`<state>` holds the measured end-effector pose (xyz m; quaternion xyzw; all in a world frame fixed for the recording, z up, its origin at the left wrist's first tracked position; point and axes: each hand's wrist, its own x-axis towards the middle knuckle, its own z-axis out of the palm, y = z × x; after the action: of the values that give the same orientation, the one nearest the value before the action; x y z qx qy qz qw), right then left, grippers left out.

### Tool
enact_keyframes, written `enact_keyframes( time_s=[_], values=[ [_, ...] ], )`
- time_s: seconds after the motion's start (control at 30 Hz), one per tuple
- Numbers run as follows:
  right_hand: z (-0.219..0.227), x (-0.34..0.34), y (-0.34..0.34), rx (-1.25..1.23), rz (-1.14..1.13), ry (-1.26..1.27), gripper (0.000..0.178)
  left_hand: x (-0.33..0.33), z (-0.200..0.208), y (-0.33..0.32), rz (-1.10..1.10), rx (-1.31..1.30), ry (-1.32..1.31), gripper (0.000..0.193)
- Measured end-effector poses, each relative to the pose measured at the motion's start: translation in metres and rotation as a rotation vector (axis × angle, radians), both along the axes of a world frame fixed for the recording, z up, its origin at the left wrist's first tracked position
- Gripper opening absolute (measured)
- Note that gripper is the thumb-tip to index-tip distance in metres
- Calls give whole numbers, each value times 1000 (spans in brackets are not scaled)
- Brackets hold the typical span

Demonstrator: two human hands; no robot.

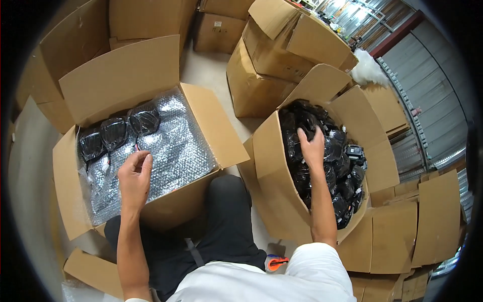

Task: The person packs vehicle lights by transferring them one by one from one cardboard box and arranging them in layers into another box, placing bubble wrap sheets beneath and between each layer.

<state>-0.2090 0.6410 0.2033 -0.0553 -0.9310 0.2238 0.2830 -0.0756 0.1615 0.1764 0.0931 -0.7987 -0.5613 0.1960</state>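
My left hand (135, 176) is above the bubble wrap (173, 143) in the left cardboard box (166, 205), fingers curled toward the thumb. A thin red-and-white wire shows by its fingertips; whether they pinch it I cannot make out. Along the far left of the bubble wrap lie three black parts in clear bags (114, 132). Over to the right, my right hand (313, 147) reaches into a deep cardboard box (271, 173) heaped with black plastic-wrapped parts (334, 146). Its thumb and fingers are spread apart at the upper part of the heap.
Both boxes have raised or outspread flaps. Stacked cartons (271, 65) stand beyond them, and flattened cardboard (392, 236) leans at the right. An orange-and-clear object (275, 262), perhaps a tape dispenser, lies on the floor by my leg. White plastic film (369, 69) sits at the far right.
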Motion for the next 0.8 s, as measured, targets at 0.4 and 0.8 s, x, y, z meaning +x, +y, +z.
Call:
enact_keyframes(
  time_s=[0.4, 0.8],
  values=[
    [-4, -89, 73, 109, -5, -398, 93, -18, -30, 15, -87, -139, -27, 20],
    [17, -96, 55, 448, 171, -337, 73, -7, -34, -4, -15, -219, -47, 19]
  ],
)
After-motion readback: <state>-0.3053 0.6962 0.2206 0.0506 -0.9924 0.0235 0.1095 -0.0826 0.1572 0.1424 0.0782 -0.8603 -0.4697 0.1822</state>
